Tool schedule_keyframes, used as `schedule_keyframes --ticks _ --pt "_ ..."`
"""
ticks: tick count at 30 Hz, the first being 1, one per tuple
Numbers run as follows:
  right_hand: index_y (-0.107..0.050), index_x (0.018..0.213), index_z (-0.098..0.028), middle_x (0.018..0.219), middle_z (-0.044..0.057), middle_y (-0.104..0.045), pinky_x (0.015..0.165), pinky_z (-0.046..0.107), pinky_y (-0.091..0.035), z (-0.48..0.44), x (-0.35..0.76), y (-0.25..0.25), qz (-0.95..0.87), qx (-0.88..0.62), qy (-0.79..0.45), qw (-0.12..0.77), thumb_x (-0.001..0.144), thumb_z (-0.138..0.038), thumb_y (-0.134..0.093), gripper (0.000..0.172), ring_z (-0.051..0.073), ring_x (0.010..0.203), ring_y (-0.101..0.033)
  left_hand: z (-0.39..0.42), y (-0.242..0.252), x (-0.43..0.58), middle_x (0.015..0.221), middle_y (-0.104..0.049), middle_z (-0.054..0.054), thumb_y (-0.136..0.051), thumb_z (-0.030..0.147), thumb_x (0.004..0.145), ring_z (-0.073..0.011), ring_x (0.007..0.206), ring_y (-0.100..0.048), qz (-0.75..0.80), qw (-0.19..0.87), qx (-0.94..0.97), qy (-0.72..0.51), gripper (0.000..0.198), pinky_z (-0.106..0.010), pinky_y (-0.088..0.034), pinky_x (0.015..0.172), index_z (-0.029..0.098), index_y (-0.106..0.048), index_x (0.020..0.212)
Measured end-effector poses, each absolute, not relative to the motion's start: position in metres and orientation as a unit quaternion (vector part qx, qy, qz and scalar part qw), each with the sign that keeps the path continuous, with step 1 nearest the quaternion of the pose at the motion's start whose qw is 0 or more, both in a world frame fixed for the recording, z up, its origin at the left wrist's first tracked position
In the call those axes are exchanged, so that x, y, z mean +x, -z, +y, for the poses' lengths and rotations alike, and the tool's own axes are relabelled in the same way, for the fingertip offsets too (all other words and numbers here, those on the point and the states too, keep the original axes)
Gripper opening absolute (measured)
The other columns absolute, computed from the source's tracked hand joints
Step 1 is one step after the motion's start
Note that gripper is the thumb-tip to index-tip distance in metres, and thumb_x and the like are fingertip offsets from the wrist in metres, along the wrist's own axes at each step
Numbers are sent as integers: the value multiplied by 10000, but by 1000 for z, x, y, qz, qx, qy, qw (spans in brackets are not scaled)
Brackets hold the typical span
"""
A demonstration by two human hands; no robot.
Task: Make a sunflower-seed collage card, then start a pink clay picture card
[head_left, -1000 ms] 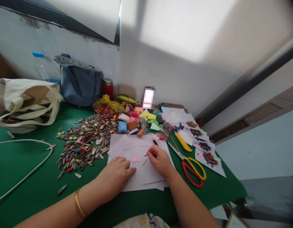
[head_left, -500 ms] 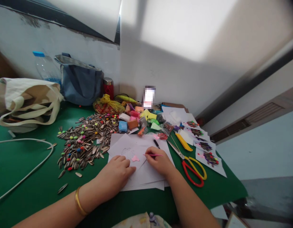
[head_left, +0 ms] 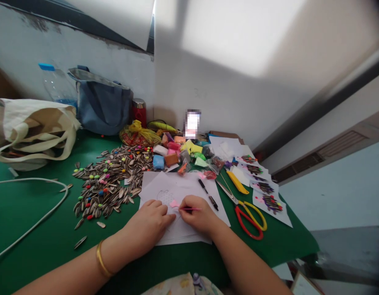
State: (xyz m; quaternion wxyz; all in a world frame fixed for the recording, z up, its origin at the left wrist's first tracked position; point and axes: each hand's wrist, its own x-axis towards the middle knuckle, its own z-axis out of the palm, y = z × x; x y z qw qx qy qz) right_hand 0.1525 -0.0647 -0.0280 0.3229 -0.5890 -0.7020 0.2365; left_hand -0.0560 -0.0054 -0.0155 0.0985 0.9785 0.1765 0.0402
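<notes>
Pinched in my right hand (head_left: 197, 213) is a thin pink stick (head_left: 193, 209), its tip close to a flat piece of pink clay (head_left: 174, 203). That clay lies on white paper (head_left: 186, 184), beside the lower right of a pencil-like drawing (head_left: 164, 196) with a patterned round shape. My left hand (head_left: 154, 219) rests palm down on the paper's left part, fingers slightly bent and thumb stretched toward the clay, holding nothing. A black pen (head_left: 208, 194) lies on the paper just beyond my right hand.
Sunflower seeds (head_left: 115, 180) with coloured bits spread at left. Packs of coloured clay (head_left: 171, 159) are heaped behind the paper. Scissors (head_left: 249, 221), a yellow cutter (head_left: 237, 182) and decorated sheets (head_left: 272, 205) lie at right. Bags (head_left: 105, 106), a red flask (head_left: 139, 114) and a phone (head_left: 192, 125) stand at the back.
My right hand has moved left with the pink stick, bringing its tip to the pink clay's edge. More of the black pen shows now. My left hand stays nearly still.
</notes>
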Motion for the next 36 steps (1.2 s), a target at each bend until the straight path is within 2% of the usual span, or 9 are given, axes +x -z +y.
schedule_keyframes --ticks 16,32,36 --pt "-641 729 -201 728 -12 -646 645 227 -393 -63 150 35 -706 -593 -213 322 819 -144 -609 111 125 681 -563 -6 16 -55 851 -603 -40 -579 170 883 -225 830 -511 177 103 978 -41 213 -387 -367 808 250 -637 1071" --pt "-597 689 -205 689 -20 -619 616 232 -372 -66 150 31 -701 -613 -192 309 765 -107 -593 124 127 656 -544 -6 13 -56 853 -607 -42 -565 189 899 -227 837 -515 178 103 978 -41 196 -387 -364 812 251 -643 1067" --pt "-582 680 -204 679 -20 -602 606 232 -363 -67 149 30 -701 -619 -177 308 767 -98 -580 137 126 648 -534 -7 13 -56 861 -612 -39 -566 174 893 -226 840 -520 179 99 978 -40 242 -389 -362 815 256 -630 1112"
